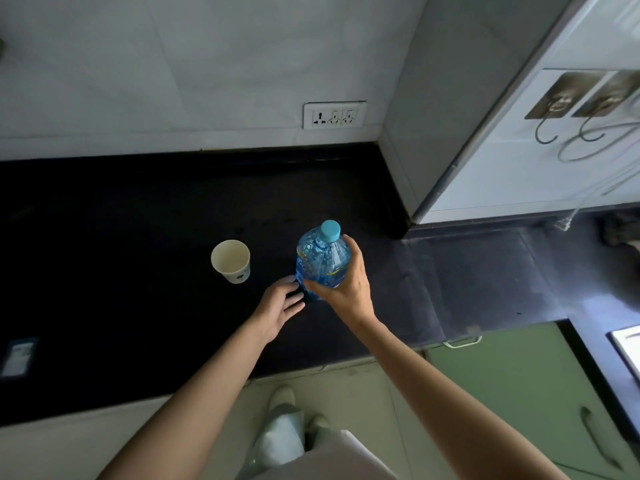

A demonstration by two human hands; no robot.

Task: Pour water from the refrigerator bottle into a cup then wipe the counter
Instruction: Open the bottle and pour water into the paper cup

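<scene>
Got the bottle [320, 263] in my right hand [346, 289], fingers wrapped round the lower body, and it's up over the dark worktop [138, 220], just right of the cup [231, 260]. Blue cap [329, 231] is still screwed on, so no pouring yet. My left hand [278, 308] is open, fingers relaxed, sitting right by the base of the bottle. Can't tell if it's actually touching it or just beside it.

Cup is a small paper one, standing upright, looks empty from here. Further out there's a socket [334, 115] on the wall behind, and some small flat thing [17, 355] near the left edge of the worktop, too dim to say what.

What worries me: the bottle looks pretty full and heavy for a one-handed grip that low, so twisting the cap off could make it slip or squeeze water out. And that paper cup is light. A fast glug from a wide bottle could knock it over or overshoot the rim. More to wipe, I guess.
</scene>
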